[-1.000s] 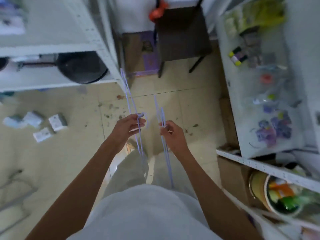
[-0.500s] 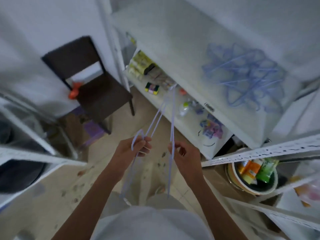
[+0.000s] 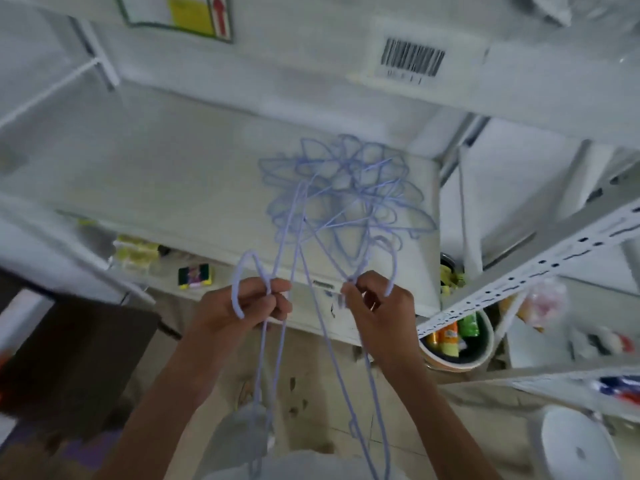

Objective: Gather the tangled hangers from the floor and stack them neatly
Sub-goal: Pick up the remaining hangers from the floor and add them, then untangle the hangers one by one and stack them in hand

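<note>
Item: two lots of thin lilac wire hangers, held one lot per hand, before a white shelf (image 3: 194,188). The left hand (image 3: 242,308) is closed in a tight grip around the neck of its hangers (image 3: 277,341), with one hook looped up over the knuckles and the frames hanging down past the wrist toward 6 o'clock. The right hand (image 3: 379,306) is likewise curled, its fingertips pinching the neck of a second lot (image 3: 367,382), whose frames also trail down to 6 o'clock; a hook is seen curving over the back of this hand. Both lots are held with the long axis roughly upright, running from 12 to 6 o'clock, the two hands side by side and slightly apart. A pile of hangers (image 3: 346,188) already lies flat on the shelf, at 12 o'clock from both grips and a little toward 1 o'clock; the right hand is judged the nearer. Whether the wires rising from the hands reach the pile cannot be told. Placement is judged to call for a forward reach and tipping the frames flat.
</note>
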